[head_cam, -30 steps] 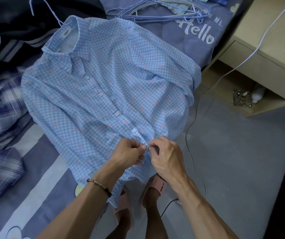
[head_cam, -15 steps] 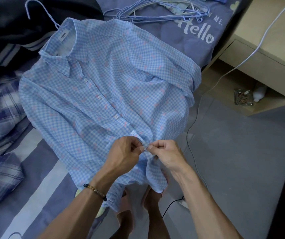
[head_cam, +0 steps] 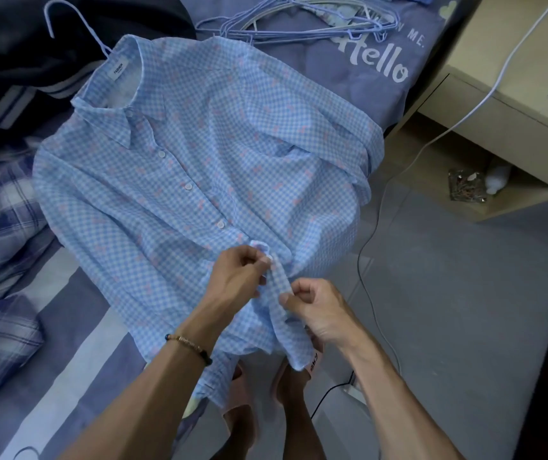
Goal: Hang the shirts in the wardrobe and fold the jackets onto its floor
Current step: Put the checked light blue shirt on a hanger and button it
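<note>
— what are you doing with that shirt right now?

— i'm working down the front of the light blue checked cotton shirt [head_cam: 199,180], which is lying spread face-up on the striped grey bedcover [head_cam: 77,330] with its hem hanging over the edge toward my feet. my left hand [head_cam: 236,280] is pinching the button strip just below the lowest fastened button, and my right hand [head_cam: 315,310] is pinching the same strip a little lower, fingers curled tight on the cloth.

— any trick to it?

— i'm judging it helps to be keeping the strip taut between both pinches, so button and hole are lining up instead of bunching.

— what's lying around you?

— near my feet a thin black cable [head_cam: 362,260] is running across the grey floor [head_cam: 465,310], something i could be tripping on. to my left a dark blue plaid garment [head_cam: 4,220] is crumpled just beside the shirt. a pale blue wire hanger [head_cam: 77,24] is poking out at the collar, and further back a heap of pale blue wire hangers [head_cam: 299,24] is tangling on the bed. the beige wooden bedside cabinet [head_cam: 514,94] is standing to the right. the wardrobe isn't in view.
</note>
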Motion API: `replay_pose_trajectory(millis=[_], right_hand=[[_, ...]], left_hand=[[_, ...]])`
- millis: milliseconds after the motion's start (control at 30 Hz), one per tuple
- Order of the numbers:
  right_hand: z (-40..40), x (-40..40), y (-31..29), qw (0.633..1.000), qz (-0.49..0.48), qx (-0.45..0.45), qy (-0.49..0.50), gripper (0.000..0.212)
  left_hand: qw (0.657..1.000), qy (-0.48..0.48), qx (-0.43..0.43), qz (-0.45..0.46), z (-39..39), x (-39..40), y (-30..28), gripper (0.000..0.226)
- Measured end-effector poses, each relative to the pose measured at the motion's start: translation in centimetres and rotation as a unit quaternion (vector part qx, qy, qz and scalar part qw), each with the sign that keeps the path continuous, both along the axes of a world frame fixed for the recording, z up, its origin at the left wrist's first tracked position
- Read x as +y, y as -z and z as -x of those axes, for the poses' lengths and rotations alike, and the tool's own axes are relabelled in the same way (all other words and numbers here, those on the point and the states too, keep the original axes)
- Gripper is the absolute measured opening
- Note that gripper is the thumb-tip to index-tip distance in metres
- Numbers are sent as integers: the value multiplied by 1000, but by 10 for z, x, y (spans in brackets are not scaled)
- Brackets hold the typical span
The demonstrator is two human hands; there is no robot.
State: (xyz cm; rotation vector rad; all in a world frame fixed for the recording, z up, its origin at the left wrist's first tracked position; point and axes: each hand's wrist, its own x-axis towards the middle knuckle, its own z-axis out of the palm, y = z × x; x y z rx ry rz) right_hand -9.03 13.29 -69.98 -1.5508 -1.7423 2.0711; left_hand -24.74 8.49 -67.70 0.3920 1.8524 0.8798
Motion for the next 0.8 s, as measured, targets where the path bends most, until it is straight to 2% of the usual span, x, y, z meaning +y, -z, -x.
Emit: replay_pose_trajectory(millis=[167, 333, 400, 467, 533, 633, 800], right_hand=[[-22, 19, -5, 993, -81, -82, 6, 22], [-28, 37, -4, 970, -168, -173, -13, 18], [-20, 44, -4, 956, -223, -189, -26, 11], [-1, 55, -7, 938, -280, -190, -76, 13], [26, 66, -10, 913, -338, -185, -137, 22], [77, 81, -15, 871, -412, -157, -218, 37], [161, 101, -7, 785, -519, -129, -314, 26]], left_hand=[[996, -82, 21, 22, 15, 19, 10, 18], [998, -45, -3, 31, 11, 33, 25, 17], [999, -31, -3, 32, 12, 36, 28, 16], [1000, -11, 2, 26, 17, 36, 25, 12], [998, 33, 47, 14, 25, 34, 23, 9], [983, 69, 172, 7, 49, 30, 21, 10], [955, 26, 295, 15, 110, 20, 22, 25]])
